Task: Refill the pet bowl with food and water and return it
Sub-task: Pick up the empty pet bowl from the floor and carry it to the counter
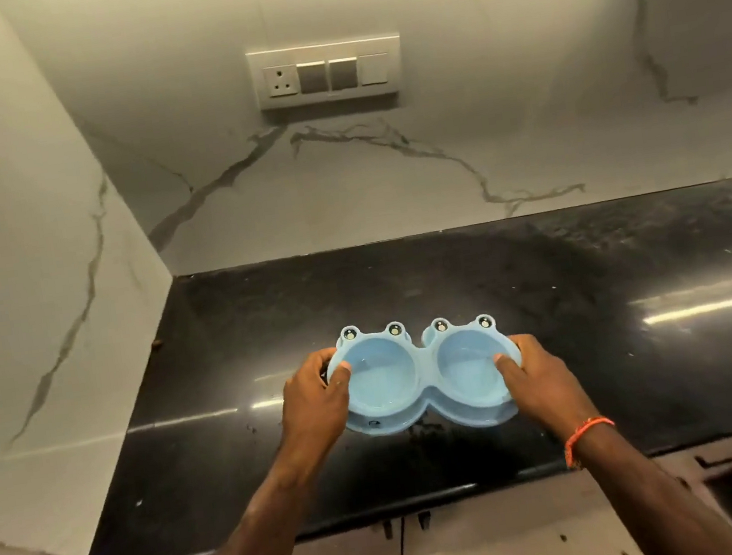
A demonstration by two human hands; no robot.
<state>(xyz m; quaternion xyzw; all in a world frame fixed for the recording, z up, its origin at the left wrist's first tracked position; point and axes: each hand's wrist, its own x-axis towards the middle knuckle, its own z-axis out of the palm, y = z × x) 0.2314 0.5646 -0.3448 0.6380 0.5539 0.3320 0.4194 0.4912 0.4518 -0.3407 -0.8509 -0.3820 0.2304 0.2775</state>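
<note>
Head view: light-blue plastic double pet bowl (pixel 424 376), frog-shaped, sits between both hands on the glossy black stone table (pixel 590 294). Two round wells side by side, joined at a narrow waist; each well has a pair of raised googly eyes w/ dark pupils on the far rim, away from the hands. Wells look pale and smooth inside, no food seen; can't tell if there's water. Small dark mark on the near-left skirt of the bowl.

Left hand (pixel 313 400) grips the left end: thumb hooked over the rim into the left well, fingers curled round the outer side. Right hand (pixel 538 378) grips the right end the same way, thumb over the rim into the right well, fingers wrapped outside. Orange thread band (pixel 587 434) on the right wrist.

Beyond the hands: white marble-look wall w/ grey veins, and a white switch plate (pixel 325 73) w/ one socket, up above the bowl.
</note>
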